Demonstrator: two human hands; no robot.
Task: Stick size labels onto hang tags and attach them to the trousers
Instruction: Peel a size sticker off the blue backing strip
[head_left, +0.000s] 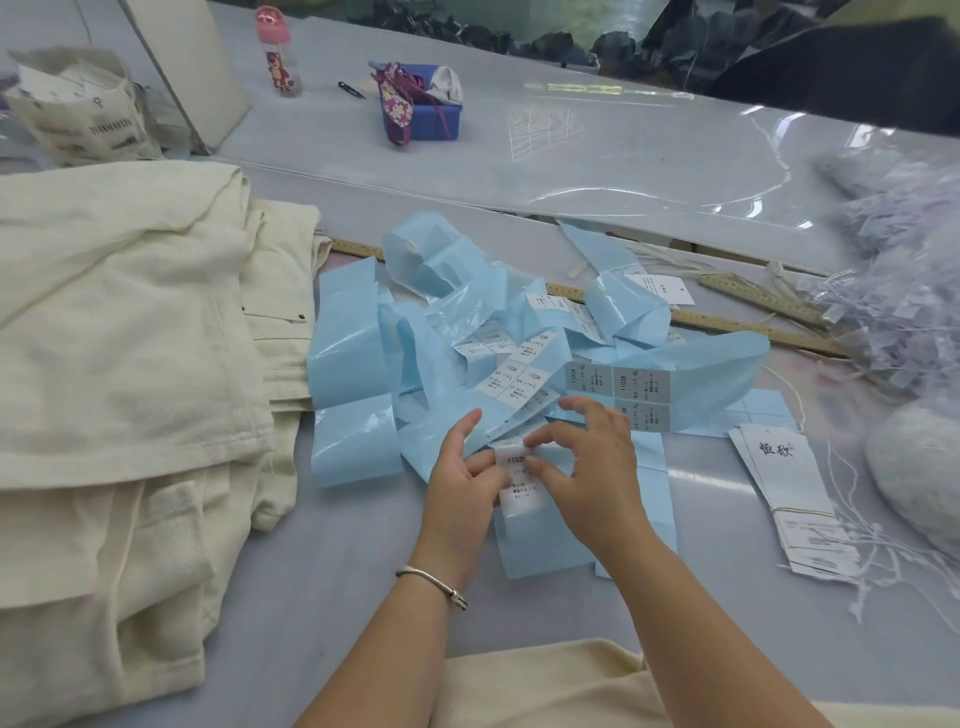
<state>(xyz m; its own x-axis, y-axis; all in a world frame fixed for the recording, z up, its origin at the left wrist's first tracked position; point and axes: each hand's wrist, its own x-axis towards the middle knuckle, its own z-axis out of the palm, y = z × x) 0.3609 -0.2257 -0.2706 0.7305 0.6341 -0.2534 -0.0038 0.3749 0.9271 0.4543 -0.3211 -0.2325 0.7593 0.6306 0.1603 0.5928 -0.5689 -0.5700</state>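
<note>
Size label held over the blue backing strips, both my hands on it.

My left hand (460, 486) and right hand (587, 467) pinch one white size label (517, 475) at its side edges, thumbs and forefingers closed on it, the other fingers of my right hand spread above. It is printed "1103" in black and sits just above the table (322, 587), over a heap of pale blue backing strips (353, 332) that carry more labels (524, 382). White hang tags (789, 483) with strings lie to the right, folded cream trousers (119, 332) to the left. Farther back, a blue bin (441, 122) holds purple floral cloth; its other contents I cannot tell.
</note>
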